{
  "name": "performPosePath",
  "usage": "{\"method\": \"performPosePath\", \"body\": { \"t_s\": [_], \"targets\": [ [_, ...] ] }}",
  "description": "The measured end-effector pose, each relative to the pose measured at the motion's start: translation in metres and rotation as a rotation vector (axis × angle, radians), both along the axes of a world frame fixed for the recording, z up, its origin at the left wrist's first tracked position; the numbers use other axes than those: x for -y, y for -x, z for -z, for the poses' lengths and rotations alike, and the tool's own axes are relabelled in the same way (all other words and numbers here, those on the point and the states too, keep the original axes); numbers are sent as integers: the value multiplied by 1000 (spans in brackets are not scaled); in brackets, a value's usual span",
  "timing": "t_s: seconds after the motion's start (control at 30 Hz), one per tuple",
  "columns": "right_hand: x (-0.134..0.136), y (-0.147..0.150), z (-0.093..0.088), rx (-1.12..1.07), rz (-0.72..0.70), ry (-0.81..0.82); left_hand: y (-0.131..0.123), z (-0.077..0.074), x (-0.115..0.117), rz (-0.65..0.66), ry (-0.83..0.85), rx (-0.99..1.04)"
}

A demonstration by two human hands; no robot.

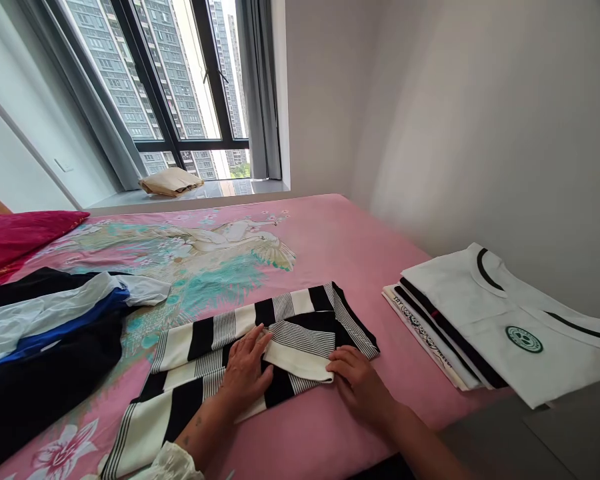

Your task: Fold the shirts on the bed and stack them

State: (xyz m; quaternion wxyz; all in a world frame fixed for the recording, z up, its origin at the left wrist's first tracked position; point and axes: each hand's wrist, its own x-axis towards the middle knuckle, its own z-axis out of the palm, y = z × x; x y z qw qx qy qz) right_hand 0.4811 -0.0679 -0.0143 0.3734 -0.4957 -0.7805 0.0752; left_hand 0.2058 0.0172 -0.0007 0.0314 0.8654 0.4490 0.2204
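Note:
A black-and-white striped shirt (215,353) lies partly folded across the near part of a pink flowered bedspread (325,247). My left hand (245,370) rests flat on its middle, fingers stretched out and pressing the cloth down. My right hand (357,380) is at the folded sleeve's right end, fingers curled on the edge of the fabric.
A stack of folded white and dark shirts (500,320) sits at the right by the wall. A heap of black, blue and white clothes (45,333) lies at the left, with a red cushion (15,237) behind. A tan bag (171,181) rests on the windowsill.

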Motion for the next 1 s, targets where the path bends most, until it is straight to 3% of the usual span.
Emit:
{"method": "performPosePath", "body": {
  "t_s": [0.07,0.23,0.37,0.5,0.63,0.8,0.9,1.0],
  "targets": [
    [1,-1,2,5,-10,1,4,-2,-5,-11,41,18],
    [-5,-8,-5,-78,24,-43,12,-8,-20,-351,251,153],
    [-23,-11,-14,-64,133,-48,14,-10,-25,-341,342,194],
    [-43,-9,-15,-6,329,102,8,-12,-33,-348,487,320],
    [-59,-6,-10,-46,444,312,-2,-12,-51,-416,758,505],
    [-80,-9,-6,-299,467,474,-16,-13,-59,-473,1110,849],
    [-91,-13,-5,-357,480,512,-24,-12,-59,-564,1159,1024],
    [-98,-12,-5,-358,474,516,-29,-11,-63,-686,1063,1159]
  ]
}}
